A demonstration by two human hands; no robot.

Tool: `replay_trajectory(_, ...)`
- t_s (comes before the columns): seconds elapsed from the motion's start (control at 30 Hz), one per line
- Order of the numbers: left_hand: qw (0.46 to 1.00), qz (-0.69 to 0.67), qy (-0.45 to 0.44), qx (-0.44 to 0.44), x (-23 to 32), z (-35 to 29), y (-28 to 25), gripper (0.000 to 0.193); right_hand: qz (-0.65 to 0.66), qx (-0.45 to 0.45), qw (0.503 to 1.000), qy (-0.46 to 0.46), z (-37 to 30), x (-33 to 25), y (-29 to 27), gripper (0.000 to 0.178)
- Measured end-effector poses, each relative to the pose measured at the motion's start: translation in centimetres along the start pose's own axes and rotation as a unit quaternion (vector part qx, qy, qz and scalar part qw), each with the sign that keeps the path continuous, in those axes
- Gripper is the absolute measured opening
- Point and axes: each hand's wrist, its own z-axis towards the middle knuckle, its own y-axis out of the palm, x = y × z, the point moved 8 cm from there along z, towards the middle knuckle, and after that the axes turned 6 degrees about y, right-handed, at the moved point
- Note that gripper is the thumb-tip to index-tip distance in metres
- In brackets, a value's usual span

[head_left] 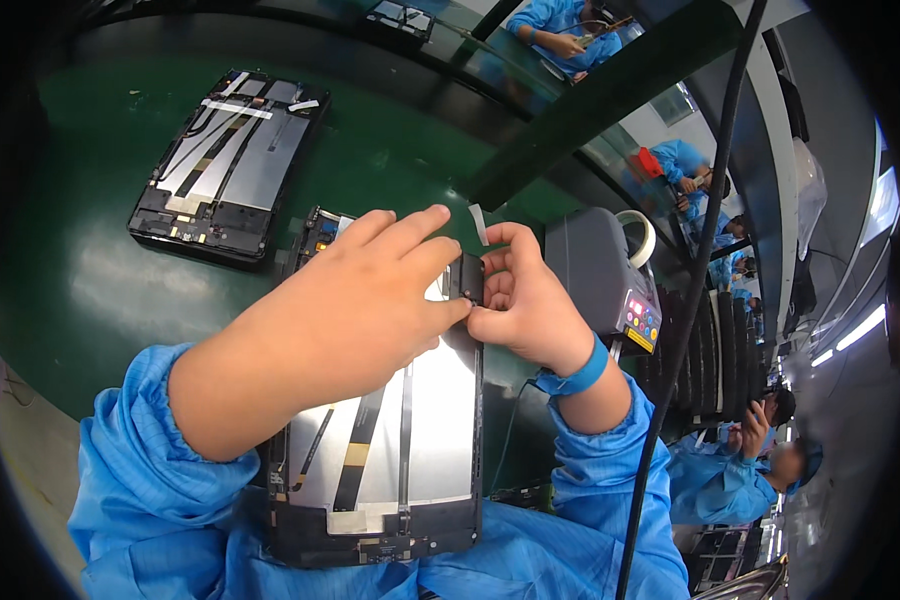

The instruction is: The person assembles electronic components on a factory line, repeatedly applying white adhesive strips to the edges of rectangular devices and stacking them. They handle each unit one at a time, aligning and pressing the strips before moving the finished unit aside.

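Note:
An opened tablet (440, 420) with a silver inner plate, black frame and flat ribbon cables lies right in front of me. My left hand (350, 290) reaches across its upper half, fingers spread, thumb tip on a black part (467, 275) near the far right corner. At that same corner my right hand (530, 305) is closed, with curled fingers and thumb against the black part and the tablet's edge. A short white strip (478, 225) stands up beside my right index finger; whether it is stuck there, I cannot tell. My left hand hides much of the tablet's upper half.
Another opened tablet (235, 150) lies at the far left on the green table (120, 310). To the right stands a grey tape dispenser (595, 265) with a white roll (638, 238). A black cable (685, 330) hangs across the right side. Co-workers in blue work beyond.

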Motion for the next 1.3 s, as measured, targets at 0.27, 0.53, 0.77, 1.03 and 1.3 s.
replay_trajectory(0.27,0.999,0.022,-0.018,-0.031,-0.4,-0.4,0.4,0.030,0.042,0.000,0.999,-0.003,-0.5,-0.4,0.4,0.073)
replay_trajectory(0.53,0.999,0.022,-0.018,-0.034,-0.5,-0.4,0.4,0.029,-0.030,0.028,0.999,0.000,-0.7,-0.5,0.6,0.071)
replay_trajectory(0.77,0.999,0.025,-0.018,-0.035,-0.4,-0.5,0.2,0.029,0.099,0.100,0.988,-0.062,-2.1,0.8,0.6,0.067)
replay_trajectory(1.03,0.999,0.026,-0.024,-0.041,-0.5,-0.7,0.3,0.028,0.036,0.084,0.996,-0.006,-1.3,0.6,0.6,0.067)
replay_trajectory(1.3,1.000,0.005,-0.010,-0.018,-0.2,-0.6,0.1,0.030,0.235,0.075,0.969,0.000,-1.6,2.1,-0.2,0.057)
